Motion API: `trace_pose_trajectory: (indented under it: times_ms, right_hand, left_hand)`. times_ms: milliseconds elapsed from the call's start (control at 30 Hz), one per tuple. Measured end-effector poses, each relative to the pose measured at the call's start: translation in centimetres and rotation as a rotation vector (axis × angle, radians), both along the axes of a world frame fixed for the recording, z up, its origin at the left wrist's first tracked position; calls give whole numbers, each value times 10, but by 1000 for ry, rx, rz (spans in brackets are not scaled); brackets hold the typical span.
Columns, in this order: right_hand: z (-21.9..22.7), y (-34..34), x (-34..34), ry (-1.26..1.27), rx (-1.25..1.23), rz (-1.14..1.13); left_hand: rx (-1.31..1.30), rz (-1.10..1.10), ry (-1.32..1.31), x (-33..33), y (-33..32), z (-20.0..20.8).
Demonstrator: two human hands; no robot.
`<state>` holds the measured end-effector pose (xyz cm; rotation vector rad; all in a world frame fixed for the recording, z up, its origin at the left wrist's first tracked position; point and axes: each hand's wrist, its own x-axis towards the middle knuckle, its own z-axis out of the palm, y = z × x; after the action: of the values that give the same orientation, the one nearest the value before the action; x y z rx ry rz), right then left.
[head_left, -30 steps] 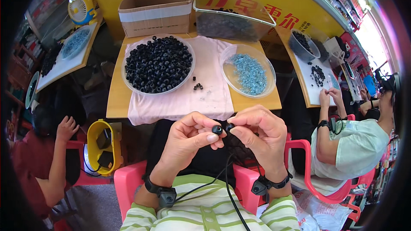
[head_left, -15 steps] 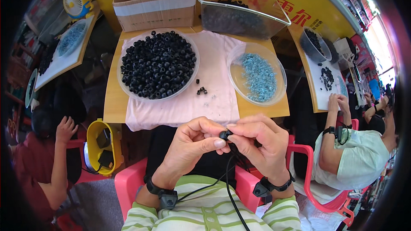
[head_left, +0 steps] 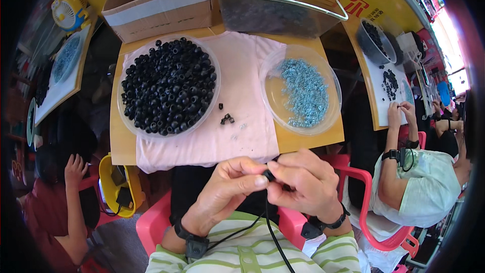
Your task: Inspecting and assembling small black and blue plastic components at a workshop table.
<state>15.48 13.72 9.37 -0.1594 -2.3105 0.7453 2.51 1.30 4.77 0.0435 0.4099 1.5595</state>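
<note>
Above my lap, just off the table's near edge, my left hand [head_left: 226,186] and my right hand [head_left: 304,182] meet fingertip to fingertip. Between their thumbs and forefingers is pinched a small black bead-like piece [head_left: 268,175], mostly covered by the fingers. Beyond them on the table stands a round clear tub [head_left: 218,88] heaped with black hollow pieces [head_left: 169,88]. To its right, a second clear tub [head_left: 270,106] holds many tiny pale-blue translucent bits [head_left: 306,93]. Several loose black pieces [head_left: 227,119] lie on the pink cloth [head_left: 247,71] between the tubs, beside a few clear bits.
At the back are a cardboard box [head_left: 159,12] and a clear bin [head_left: 278,20] with more black pieces. Black cables run down from my wrists. A yellow bucket [head_left: 118,184] stands at left. A person [head_left: 414,187] sits at the right-hand table, another [head_left: 55,207] at left.
My view has shifted, so the table sits lower and further left. My right fingers have closed further over the black piece, which shows less than before.
</note>
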Motion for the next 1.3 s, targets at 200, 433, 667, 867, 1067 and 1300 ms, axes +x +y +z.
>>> trace_pose_trajectory:
  times_ms: [200, 433, 667, 867, 1067, 1300]
  right_hand:
    - [7, 5, 19, -87, 132, -115]
    - [22, 69, -38, -167, 41, -135]
    - [55, 195, -82, -19, 263, -744]
    - [45, 221, -81, -198, 173, -749]
    - [73, 146, -15, 444, 6, -562]
    - [4, 51, -2, 155, -120, -433]
  left_hand:
    - [-16, -151, 44, 6, 21, 5]
    - [-53, 254, 653, -39, 35, 19]
    - [-416, 687, 2203, -106, 23, 12]
    - [-525, 611, 2272, -109, 32, 2]
    - [-493, 612, 2219, -112, 35, 1]
    - [-450, 717, 2168, -100, 22, 5]
